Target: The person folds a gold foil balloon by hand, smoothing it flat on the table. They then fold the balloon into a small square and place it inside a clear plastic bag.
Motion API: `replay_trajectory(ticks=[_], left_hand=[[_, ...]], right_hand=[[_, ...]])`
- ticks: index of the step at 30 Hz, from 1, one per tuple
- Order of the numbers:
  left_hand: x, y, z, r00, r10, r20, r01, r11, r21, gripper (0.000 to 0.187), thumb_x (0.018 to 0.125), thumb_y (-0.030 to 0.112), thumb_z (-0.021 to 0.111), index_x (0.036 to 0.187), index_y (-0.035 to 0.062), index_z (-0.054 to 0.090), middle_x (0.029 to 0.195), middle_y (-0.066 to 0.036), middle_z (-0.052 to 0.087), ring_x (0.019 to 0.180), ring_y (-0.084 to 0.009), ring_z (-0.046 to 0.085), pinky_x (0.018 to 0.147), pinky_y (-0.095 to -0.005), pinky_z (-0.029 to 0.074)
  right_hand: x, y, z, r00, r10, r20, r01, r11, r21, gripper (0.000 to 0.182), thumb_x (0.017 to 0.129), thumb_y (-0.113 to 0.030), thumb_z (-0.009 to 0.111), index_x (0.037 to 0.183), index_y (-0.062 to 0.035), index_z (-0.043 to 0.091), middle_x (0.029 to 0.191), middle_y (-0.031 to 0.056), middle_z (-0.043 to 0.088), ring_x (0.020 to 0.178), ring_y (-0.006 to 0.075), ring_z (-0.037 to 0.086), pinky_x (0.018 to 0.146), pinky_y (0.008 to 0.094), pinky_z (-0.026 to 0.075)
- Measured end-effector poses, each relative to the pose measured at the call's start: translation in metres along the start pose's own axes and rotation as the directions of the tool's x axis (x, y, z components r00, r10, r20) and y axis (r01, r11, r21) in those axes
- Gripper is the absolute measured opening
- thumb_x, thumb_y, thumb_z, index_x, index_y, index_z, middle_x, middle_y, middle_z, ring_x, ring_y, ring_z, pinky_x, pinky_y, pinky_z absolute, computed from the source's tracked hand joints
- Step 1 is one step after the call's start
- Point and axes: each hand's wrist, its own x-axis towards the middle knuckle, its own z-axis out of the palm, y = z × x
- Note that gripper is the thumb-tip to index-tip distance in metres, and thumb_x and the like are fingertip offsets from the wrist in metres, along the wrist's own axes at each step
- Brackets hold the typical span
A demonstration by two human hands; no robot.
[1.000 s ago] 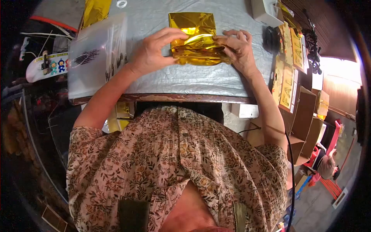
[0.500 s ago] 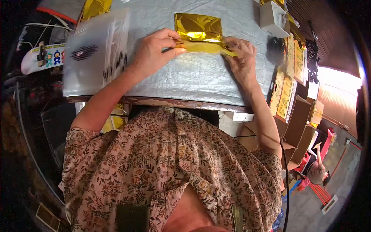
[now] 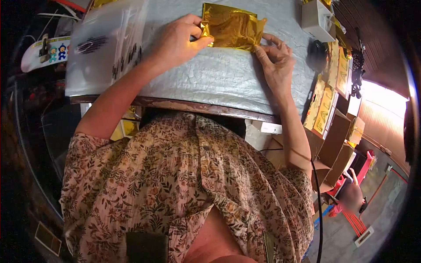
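A shiny gold foil packet (image 3: 232,27) lies near the far middle of the table, its surface creased. My left hand (image 3: 180,38) pinches the packet's left edge between thumb and fingers, where the foil is crumpled. At the packet's lower right corner, my right hand (image 3: 275,57) has thumb and index fingertip close to the foil edge, the thumb touching the corner. Its other fingers are curled loosely.
Clear plastic sheets with black scribbles (image 3: 98,48) lie on the left of the silver-covered table (image 3: 197,83). A white box (image 3: 316,19) and yellow lettered boxes (image 3: 324,105) stand at right. Another person (image 3: 351,195) is at the far right.
The gold flap that was raised between my hands now lies toward the far side over the packet. Both hands and packet appear slightly higher in view, and the camera view has shifted.
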Motion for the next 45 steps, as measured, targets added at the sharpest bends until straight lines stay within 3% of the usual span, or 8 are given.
replay_trajectory(ticks=[6,7,14,16,22,25,37,45], left_hand=[[0.003,-0.003,0.003,0.999,-0.034,0.029,0.036,0.997,-0.065,0.035,0.086,0.031,0.079,0.078,-0.0026,0.074,0.118,-0.013,0.070,0.090,-0.0317,0.070,0.079,-0.0406,0.054],[0.004,-0.002,0.002,0.999,-0.033,0.026,0.035,0.997,-0.063,0.035,0.086,0.031,0.079,0.078,-0.0026,0.074,0.118,-0.013,0.070,0.090,-0.0317,0.070,0.079,-0.0406,0.054],[0.003,0.002,0.001,0.999,-0.028,0.024,0.027,1.000,0.003,0.036,0.087,0.030,0.078,0.077,-0.0046,0.074,0.121,-0.015,0.069,0.089,-0.0321,0.070,0.079,-0.0406,0.054],[0.002,0.003,0.000,0.999,-0.032,0.028,0.032,0.999,-0.002,0.036,0.087,0.029,0.078,0.078,-0.0045,0.074,0.121,-0.014,0.069,0.089,-0.0320,0.070,0.080,-0.0408,0.054],[-0.002,0.004,0.001,0.998,-0.053,0.018,0.054,0.998,-0.032,0.033,0.086,0.028,0.080,0.080,-0.0041,0.075,0.120,-0.013,0.070,0.091,-0.0300,0.070,0.080,-0.0393,0.055],[-0.006,0.002,0.003,0.999,-0.040,0.006,0.041,0.996,-0.082,0.035,0.091,0.028,0.079,0.079,-0.0039,0.068,0.123,-0.011,0.067,0.098,-0.0272,0.068,0.084,-0.0370,0.052],[-0.004,0.001,0.005,0.992,-0.110,-0.056,0.106,0.992,-0.073,0.033,0.082,0.032,0.083,0.075,0.0006,0.075,0.117,-0.009,0.072,0.091,-0.0269,0.071,0.080,-0.0367,0.055],[-0.006,0.000,0.004,0.989,-0.143,-0.044,0.140,0.988,-0.072,0.038,0.081,0.029,0.087,0.065,0.0001,0.067,0.121,-0.007,0.070,0.086,-0.0207,0.070,0.074,-0.0347,0.054]], right_hand=[[-0.001,0.006,0.005,1.000,0.004,-0.015,-0.002,0.995,0.096,0.015,0.088,-0.025,0.080,0.083,-0.0114,0.078,0.129,-0.0009,0.070,0.131,0.0263,0.050,0.116,0.0477,0.021],[0.000,0.001,0.004,0.997,-0.051,-0.049,0.054,0.997,0.053,0.012,0.090,-0.015,0.078,0.089,-0.0030,0.079,0.119,0.0115,0.075,0.119,0.0249,0.062,0.112,0.0442,0.033],[0.001,0.018,0.008,0.999,-0.041,-0.032,0.046,0.984,0.171,0.010,0.087,-0.012,0.081,0.089,-0.0042,0.076,0.120,0.0142,0.075,0.122,0.0274,0.063,0.115,0.0466,0.033],[-0.001,0.022,0.006,0.999,-0.022,0.026,0.016,0.981,0.195,0.012,0.089,-0.026,0.082,0.091,-0.0151,0.077,0.131,-0.0021,0.070,0.144,0.0333,0.042,0.119,0.0521,0.014],[-0.006,0.017,-0.001,0.996,-0.051,0.071,0.047,0.997,0.066,0.014,0.089,-0.026,0.081,0.097,-0.0141,0.080,0.143,0.0015,0.063,0.150,0.0365,0.035,0.121,0.0599,0.004],[-0.005,0.011,-0.004,0.995,-0.050,0.090,0.052,0.999,-0.017,0.018,0.091,-0.028,0.080,0.099,-0.0116,0.080,0.146,0.0141,0.061,0.152,0.0360,0.033,0.122,0.0520,0.013],[0.006,0.009,0.007,0.996,0.061,0.069,-0.062,0.998,0.004,0.014,0.085,-0.013,0.076,0.080,0.0000,0.076,0.122,0.0160,0.074,0.132,0.0326,0.057,0.125,0.0480,0.021],[0.016,0.007,0.006,0.994,0.066,0.089,-0.068,0.997,0.020,0.012,0.081,-0.011,0.077,0.079,0.0001,0.075,0.134,0.0178,0.068,0.136,0.0321,0.053,0.126,0.0447,0.023]])
